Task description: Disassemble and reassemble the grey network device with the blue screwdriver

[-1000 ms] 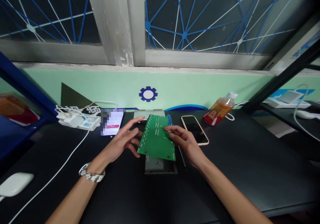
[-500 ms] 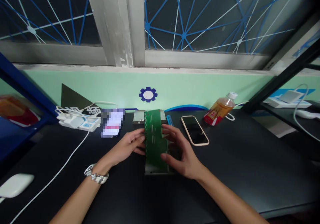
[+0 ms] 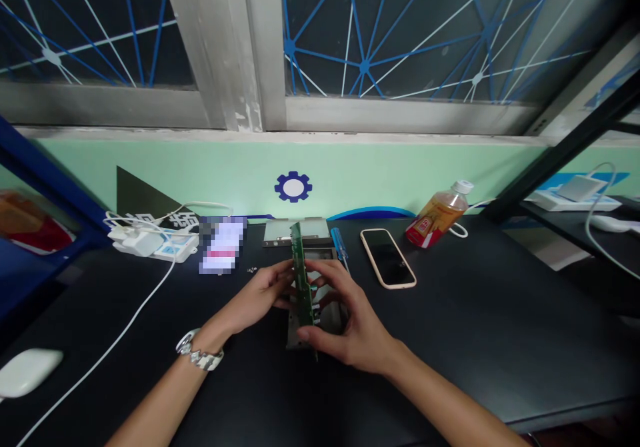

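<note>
A green circuit board (image 3: 301,280) stands on edge, seen almost side-on, between my two hands. My left hand (image 3: 265,294) pinches it from the left, its fingertips partly hidden behind the board. On the right, my right hand (image 3: 347,314) grips the board with the thumb low at its near end and the fingers further up. Beneath lies an open metal case (image 3: 295,342), partly covered by my hands. Behind it rests a flat metal cover plate (image 3: 310,228). A blue-handled screwdriver (image 3: 340,244) lies right of the case, its shaft toward my right hand.
A phone in a pale case (image 3: 388,258) and a drink bottle (image 3: 440,215) are to the right. Small screws (image 3: 252,270) lie left of the board, near a blurred lit phone (image 3: 223,246). A power strip (image 3: 180,246) with a white cable stands at the left.
The board has turned from showing its broad green face to nearly edge-on. More of the metal case and the screwdriver now shows. My right hand has shifted slightly left and down.
</note>
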`<state>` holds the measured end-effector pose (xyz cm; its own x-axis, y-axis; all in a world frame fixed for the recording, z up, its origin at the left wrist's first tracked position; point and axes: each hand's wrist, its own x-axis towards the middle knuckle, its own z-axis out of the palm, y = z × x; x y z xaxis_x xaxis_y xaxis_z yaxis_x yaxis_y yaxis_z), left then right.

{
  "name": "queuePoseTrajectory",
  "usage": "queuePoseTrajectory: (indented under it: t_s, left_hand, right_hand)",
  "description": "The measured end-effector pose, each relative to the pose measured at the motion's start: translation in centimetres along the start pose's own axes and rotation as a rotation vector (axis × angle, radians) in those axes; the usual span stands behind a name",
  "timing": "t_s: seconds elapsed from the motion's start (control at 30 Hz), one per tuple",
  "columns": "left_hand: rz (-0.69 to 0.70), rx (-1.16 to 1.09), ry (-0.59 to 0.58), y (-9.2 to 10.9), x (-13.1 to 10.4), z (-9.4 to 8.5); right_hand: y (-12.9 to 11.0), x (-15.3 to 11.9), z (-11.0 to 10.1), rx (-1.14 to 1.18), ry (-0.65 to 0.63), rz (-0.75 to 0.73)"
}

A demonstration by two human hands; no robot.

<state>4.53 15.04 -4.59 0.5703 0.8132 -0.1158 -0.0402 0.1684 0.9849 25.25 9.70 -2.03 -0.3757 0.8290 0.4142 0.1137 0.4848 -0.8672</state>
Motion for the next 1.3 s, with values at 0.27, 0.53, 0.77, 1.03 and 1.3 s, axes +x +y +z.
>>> queuePoseTrajectory:
  t_s: [0.27, 0.53, 0.77, 1.03, 1.3]
  left_hand:
    - [0.016, 0.001, 0.081, 1.8, -1.1, -2.6]
    - [0.099, -0.145, 0.079, 1.7, -0.8, -0.3]
    - [0.229, -0.084, 0.261, 0.8, 0.2, 1.8]
    - [0.179, -0.099, 0.264, 1.1, 0.2, 2.7]
    - [0.076, -0.021, 0.32, 1.1, -0.1, 0.2]
  right_hand:
    - [2.7, 0.4, -1.6, 0.062, 0.123, 0.226]
    - [3.2, 0.5, -0.4, 0.149, 0.05, 0.259]
    - [1.5, 0.7, -0.3, 0.238, -0.05, 0.329]
    - [1.3, 1.0, -0.1, 0.585, -0.106, 0.405]
    - [1.7, 1.0, -1.1, 0.911, -0.088, 0.533]
